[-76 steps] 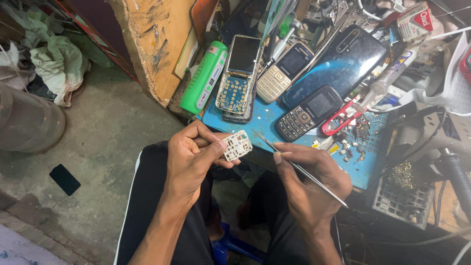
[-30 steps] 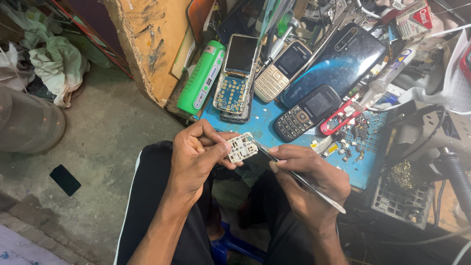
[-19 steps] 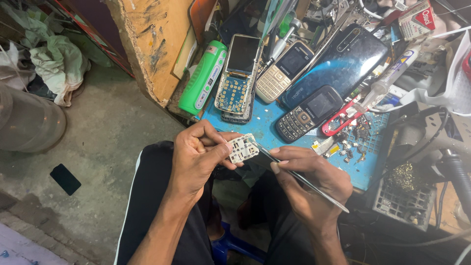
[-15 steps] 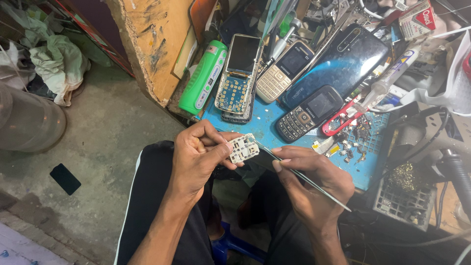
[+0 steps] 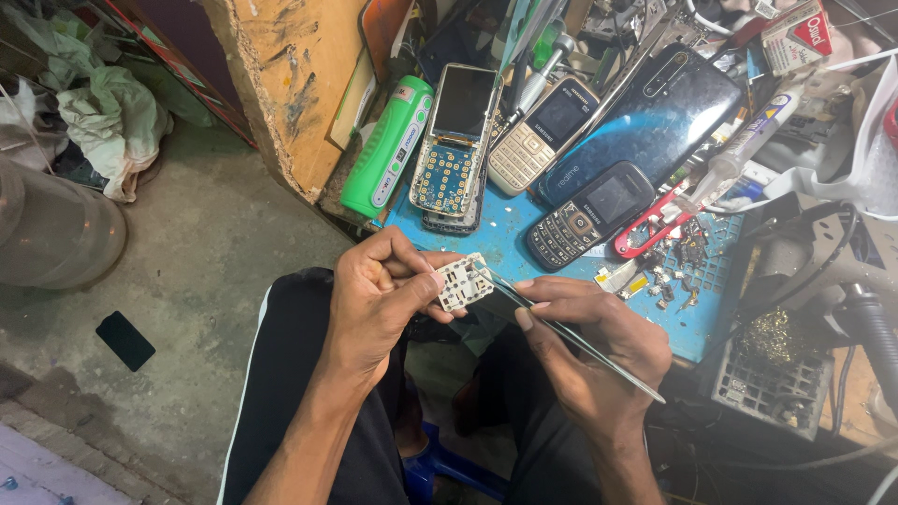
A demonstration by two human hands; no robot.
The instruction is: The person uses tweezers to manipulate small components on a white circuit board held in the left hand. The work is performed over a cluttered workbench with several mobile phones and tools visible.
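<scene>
The left hand (image 5: 383, 299) pinches a small white keypad membrane sheet (image 5: 463, 283) between thumb and fingers, holding it up over the person's lap, just in front of the near edge of the blue work mat (image 5: 505, 220). The right hand (image 5: 589, 341) is closed around slim metal tweezers (image 5: 571, 332), gripped like a pen, their tip resting on the right edge of the white sheet while the long end sticks out past the wrist toward the lower right.

Beyond the hands, on the blue mat, lies a dark keypad phone (image 5: 587, 215) with a small screen, and beside it a red-handled cutter (image 5: 655, 220) next to a scatter of tiny loose parts (image 5: 678, 266). Further back sits an opened phone with a bare blue keypad board (image 5: 456, 145), a beige keypad phone (image 5: 545, 136) to its right, and a large glossy dark-blue smartphone back (image 5: 655, 117) beyond that. A green cylindrical torch (image 5: 388, 145) lies at the mat's left edge, against a scuffed wooden post (image 5: 285, 84). On the concrete floor (image 5: 215, 271) to the left rests a small black rectangular piece (image 5: 124, 339).
</scene>
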